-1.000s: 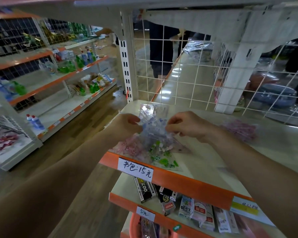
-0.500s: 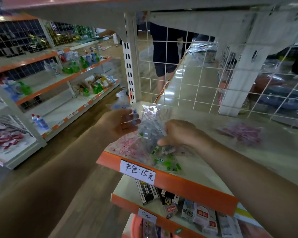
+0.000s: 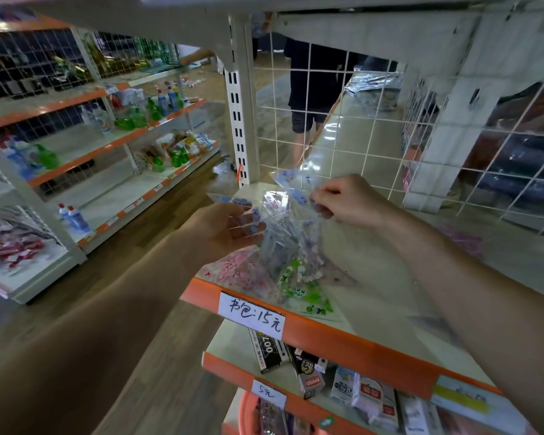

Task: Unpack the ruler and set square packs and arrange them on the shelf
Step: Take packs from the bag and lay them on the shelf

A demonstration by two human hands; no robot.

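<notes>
Left hand [image 3: 215, 230], right hand [image 3: 347, 199], gripping ruler packs [image 3: 283, 243]

The cream shelf [image 3: 390, 277] has an orange front edge bearing a handwritten price label [image 3: 253, 315]. At its front left corner lies a pink-printed pack [image 3: 233, 268], with a green-printed pack [image 3: 308, 298] just beside it. A blurred pink pack [image 3: 465, 240] lies toward the back right.

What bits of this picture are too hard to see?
All head view.
- Bag: crinkled shiny plastic blurs what's inside.
- Right hand: fingertips curl out of sight where it pinches the bag.
- Left hand: fingers dim behind the blue pack it holds.
- Pink pack, far right: blurred.
- Person behind the grid: top cut off by the upper shelf.
- Yellow label: writing too blurred.
</notes>
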